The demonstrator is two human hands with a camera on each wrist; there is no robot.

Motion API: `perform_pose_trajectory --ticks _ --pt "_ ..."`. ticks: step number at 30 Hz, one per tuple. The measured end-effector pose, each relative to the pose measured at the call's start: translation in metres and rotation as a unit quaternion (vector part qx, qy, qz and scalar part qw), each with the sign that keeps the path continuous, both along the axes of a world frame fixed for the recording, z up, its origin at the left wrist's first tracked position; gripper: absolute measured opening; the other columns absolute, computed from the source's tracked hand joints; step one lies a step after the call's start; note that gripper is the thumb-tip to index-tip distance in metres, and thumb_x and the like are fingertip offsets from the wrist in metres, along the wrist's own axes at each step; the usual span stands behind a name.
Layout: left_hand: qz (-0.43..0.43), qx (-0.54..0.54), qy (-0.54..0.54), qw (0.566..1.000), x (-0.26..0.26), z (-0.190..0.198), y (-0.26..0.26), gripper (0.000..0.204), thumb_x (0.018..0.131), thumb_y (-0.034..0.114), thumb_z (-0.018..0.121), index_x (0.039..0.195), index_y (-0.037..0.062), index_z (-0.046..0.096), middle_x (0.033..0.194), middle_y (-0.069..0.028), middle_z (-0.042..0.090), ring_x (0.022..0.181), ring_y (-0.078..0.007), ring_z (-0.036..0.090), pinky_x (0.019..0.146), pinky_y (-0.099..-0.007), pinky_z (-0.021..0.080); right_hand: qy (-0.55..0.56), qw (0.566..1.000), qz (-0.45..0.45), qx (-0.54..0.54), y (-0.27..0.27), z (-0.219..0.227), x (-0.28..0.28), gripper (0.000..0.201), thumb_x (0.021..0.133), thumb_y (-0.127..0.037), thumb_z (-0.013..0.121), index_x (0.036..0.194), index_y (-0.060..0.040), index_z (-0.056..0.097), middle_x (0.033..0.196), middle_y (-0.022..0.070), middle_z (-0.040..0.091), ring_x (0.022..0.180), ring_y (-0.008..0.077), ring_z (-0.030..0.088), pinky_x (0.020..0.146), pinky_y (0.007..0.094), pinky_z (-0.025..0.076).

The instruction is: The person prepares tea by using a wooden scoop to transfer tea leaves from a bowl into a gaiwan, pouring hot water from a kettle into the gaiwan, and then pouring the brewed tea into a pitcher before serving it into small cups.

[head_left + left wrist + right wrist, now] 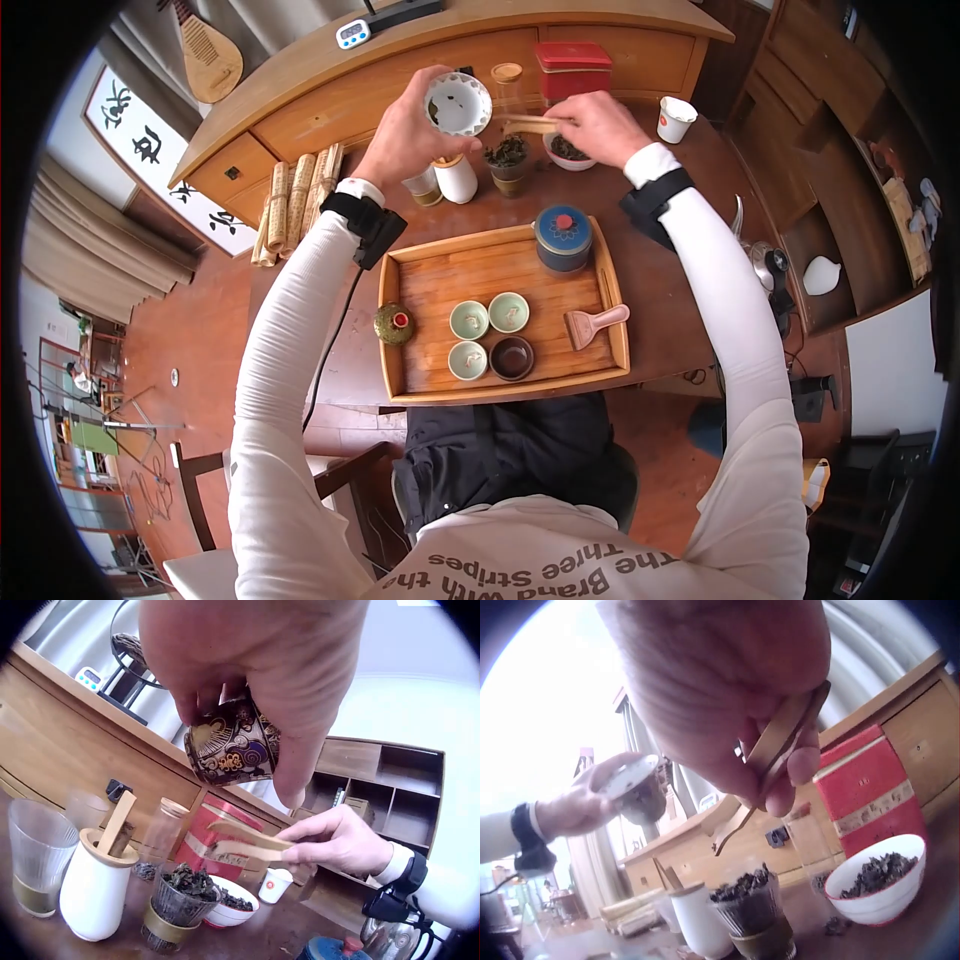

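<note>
My left hand (402,138) grips a patterned cup (232,746), its white inside (460,106) turned towards the head camera with a few dark leaf bits in it. In my right hand (605,130) I pinch wooden tongs (251,844), whose tips point left towards the cup with a gap of air between. Below the tongs stands a ribbed glass (510,180) heaped with dark tea leaves. Right beside it is a white bowl (885,898) holding more leaves. Nothing shows between the tong tips in the left wrist view.
Nearer me lies a wooden tray (430,275) with several small cups, a blue lidded jar (563,240), a green lid-like piece (393,324) and a pink scraper (597,325). A white tool holder (94,892), red box (573,70) and paper cup (676,119) stand behind. Scrolls (298,200) lie left.
</note>
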State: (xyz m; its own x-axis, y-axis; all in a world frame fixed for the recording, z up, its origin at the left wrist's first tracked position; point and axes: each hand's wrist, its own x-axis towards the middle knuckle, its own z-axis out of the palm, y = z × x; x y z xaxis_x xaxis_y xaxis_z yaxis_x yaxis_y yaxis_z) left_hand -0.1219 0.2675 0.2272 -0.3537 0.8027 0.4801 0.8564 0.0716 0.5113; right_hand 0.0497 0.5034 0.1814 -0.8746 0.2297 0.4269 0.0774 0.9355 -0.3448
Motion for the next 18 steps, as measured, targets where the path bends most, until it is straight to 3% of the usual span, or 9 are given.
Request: perform_pose_trajectory --ticks 2,4,5,7,8,12,15,18 --pt "-0.007 0.006 0.011 1.000 -0.003 -0.002 -0.005 0.097 0.067 0.026 0.095 0.145 0.0038 0.043 0.131 -0.0217 0.065 0.124 -0.0364 0.062 0.106 -0.0425 0.049 0.080 0.995 0.006 -0.067 -0.003 0.022 0.014 0.023 0.091 -0.013 0.068 0.109 -0.0016 0.076 0.100 0.0179 0.075 0.089 0.0339 0.073 0.082 0.0394 0.058" --pt "0.009 -0.006 0.012 1.000 -0.003 -0.004 -0.007 0.096 0.067 0.024 0.095 0.145 0.0039 0.043 0.131 -0.0216 0.065 0.125 -0.0363 0.062 0.106 -0.0421 0.050 0.173 0.983 0.034 -0.056 -0.014 0.043 0.028 0.024 0.090 -0.014 0.063 0.109 -0.0074 0.077 0.100 0.0171 0.075 0.091 0.0366 0.071 0.082 0.0407 0.058" --pt "0.008 -0.004 0.011 1.000 -0.003 -0.006 -0.006 0.096 0.067 0.024 0.095 0.145 0.0039 0.043 0.131 -0.0216 0.065 0.125 -0.0363 0.062 0.106 -0.0421 0.050 0.182 0.982 0.054 0.007 -0.019 0.052 0.031 0.022 0.091 -0.015 0.068 0.108 -0.0014 0.076 0.099 0.0167 0.075 0.086 0.0332 0.072 0.079 0.0389 0.057" --pt "0.015 -0.020 -0.014 1.000 -0.001 -0.012 0.002 0.094 0.066 0.020 0.094 0.145 0.0030 0.044 0.134 -0.0188 0.063 0.127 -0.0295 0.060 0.109 -0.0389 0.047 0.156 0.984 0.073 0.046 -0.024 0.055 0.023 0.021 0.091 -0.014 0.067 0.106 -0.0019 0.076 0.096 0.0160 0.074 0.085 0.0339 0.071 0.078 0.0401 0.057" --pt "0.005 -0.021 -0.013 1.000 0.001 -0.015 0.008 0.094 0.066 0.020 0.094 0.145 0.0030 0.044 0.134 -0.0188 0.063 0.127 -0.0295 0.060 0.109 -0.0389 0.047 0.131 0.983 0.096 0.084 -0.028 0.056 0.020 0.020 0.090 -0.013 0.067 0.105 -0.0024 0.076 0.094 0.0152 0.074 0.084 0.0345 0.070 0.077 0.0412 0.056" --pt "-0.013 -0.032 -0.017 0.999 0.015 -0.017 0.023 0.092 0.066 0.014 0.093 0.144 0.0041 0.045 0.133 -0.0200 0.063 0.126 -0.0326 0.061 0.107 -0.0399 0.049 0.033 0.968 0.025 0.247 -0.040 0.059 0.003 0.014 0.084 -0.007 0.065 0.092 -0.0060 0.076 0.092 0.0122 0.070 0.088 0.0341 0.070 0.075 0.0458 0.058" --pt "-0.059 -0.031 0.066 0.996 0.016 -0.024 0.038 0.090 0.066 0.010 0.090 0.144 0.0074 0.046 0.133 -0.0210 0.063 0.123 -0.0375 0.062 0.104 -0.0424 0.050 0.012 0.968 -0.001 0.251 -0.038 0.051 -0.012 0.010 0.082 -0.007 0.066 0.087 -0.0066 0.074 0.091 0.0106 0.070 0.088 0.0327 0.071 0.074 0.0449 0.058" --pt "-0.069 -0.067 0.043 0.994 0.010 -0.025 0.047 0.091 0.065 0.011 0.090 0.144 0.0057 0.044 0.136 -0.0216 0.060 0.127 -0.0415 0.058 0.106 -0.0458 0.050 0.013 0.965 0.023 0.260 -0.036 0.038 -0.014 0.009 0.081 -0.007 0.067 0.086 -0.0063 0.074 0.090 0.0099 0.070 0.088 0.0311 0.072 0.072 0.0434 0.058"
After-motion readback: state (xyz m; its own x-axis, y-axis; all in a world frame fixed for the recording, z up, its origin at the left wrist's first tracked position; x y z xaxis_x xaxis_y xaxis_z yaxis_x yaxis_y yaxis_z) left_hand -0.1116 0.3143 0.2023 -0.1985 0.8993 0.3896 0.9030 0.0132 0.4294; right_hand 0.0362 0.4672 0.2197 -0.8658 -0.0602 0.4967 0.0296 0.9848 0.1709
